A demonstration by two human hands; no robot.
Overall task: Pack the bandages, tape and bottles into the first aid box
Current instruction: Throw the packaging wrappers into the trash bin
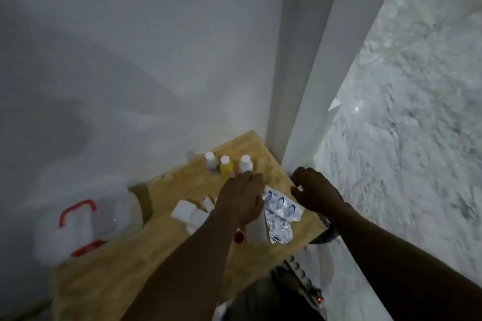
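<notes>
White bottle [245, 163] just beyond left hand [241, 198] fingertips

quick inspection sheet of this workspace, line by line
surface: wooden table set in a corner, lit dimly
job's things: three bottles upright in a row at the far edge, the middle one yellow; foil blister packs near the right edge; white boxes mid-table; first aid box, white with red latches, at the left edge, blurred
clutter: small red round item by the left forearm, kind unclear
hands: left hand reaching toward the bottles; right hand curled near the right edge; grip unclear on both
cables: power strip with a red light on the floor
surroundings: white walls; grey speckled floor
</notes>
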